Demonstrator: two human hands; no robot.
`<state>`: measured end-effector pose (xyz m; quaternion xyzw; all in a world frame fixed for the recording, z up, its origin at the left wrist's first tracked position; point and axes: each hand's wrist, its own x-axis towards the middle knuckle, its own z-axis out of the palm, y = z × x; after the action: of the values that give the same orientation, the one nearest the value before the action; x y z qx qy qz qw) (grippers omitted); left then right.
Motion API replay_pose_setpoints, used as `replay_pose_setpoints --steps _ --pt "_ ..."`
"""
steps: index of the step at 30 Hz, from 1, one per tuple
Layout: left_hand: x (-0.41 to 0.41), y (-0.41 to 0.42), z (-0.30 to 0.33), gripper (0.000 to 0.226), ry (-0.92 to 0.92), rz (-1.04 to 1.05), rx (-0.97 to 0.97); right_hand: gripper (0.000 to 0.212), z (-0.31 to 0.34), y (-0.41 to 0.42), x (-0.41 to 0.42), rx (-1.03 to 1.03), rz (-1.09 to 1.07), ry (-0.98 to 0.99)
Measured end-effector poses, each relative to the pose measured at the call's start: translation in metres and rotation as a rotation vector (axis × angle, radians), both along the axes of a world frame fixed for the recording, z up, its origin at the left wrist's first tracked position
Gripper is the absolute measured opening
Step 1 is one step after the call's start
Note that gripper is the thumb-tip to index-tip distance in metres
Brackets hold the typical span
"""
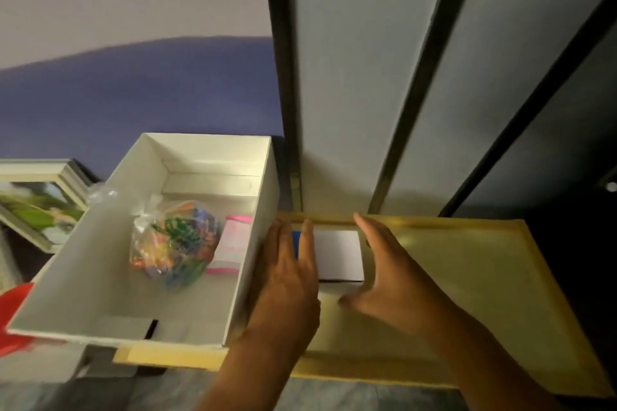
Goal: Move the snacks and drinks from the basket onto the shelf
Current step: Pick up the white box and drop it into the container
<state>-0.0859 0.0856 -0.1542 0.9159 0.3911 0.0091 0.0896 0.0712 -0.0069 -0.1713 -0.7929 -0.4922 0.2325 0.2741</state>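
While my left hand (288, 264) and right hand (384, 272) flank it with straight, relaxed fingers, gripping nothing, the small white cardboard box (339, 255) sits on the yellow wooden shelf (467, 277). Just left, the open white cardboard basket (100, 243) holds a clear bag of colourful snacks (175, 243) and a pink-and-white packet (232, 245).

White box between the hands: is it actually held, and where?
The small white box sits on the yellow shelf. The left hand lies flat against its left side; the right hand, fingers straight, brackets its right side. Neither grips it.
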Motion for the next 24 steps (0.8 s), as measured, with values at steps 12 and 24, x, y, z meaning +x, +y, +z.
replay_pose_setpoints --steps 12,24 --pt "0.033 -0.011 0.033 0.106 -0.387 -0.335 -0.207 0.091 0.036 -0.073 0.043 0.131 -0.144 0.064" --pt "0.178 -0.266 0.072 0.109 -0.378 -0.750 -0.709 0.107 0.097 -0.415 0.078 0.079 -0.680 0.031"
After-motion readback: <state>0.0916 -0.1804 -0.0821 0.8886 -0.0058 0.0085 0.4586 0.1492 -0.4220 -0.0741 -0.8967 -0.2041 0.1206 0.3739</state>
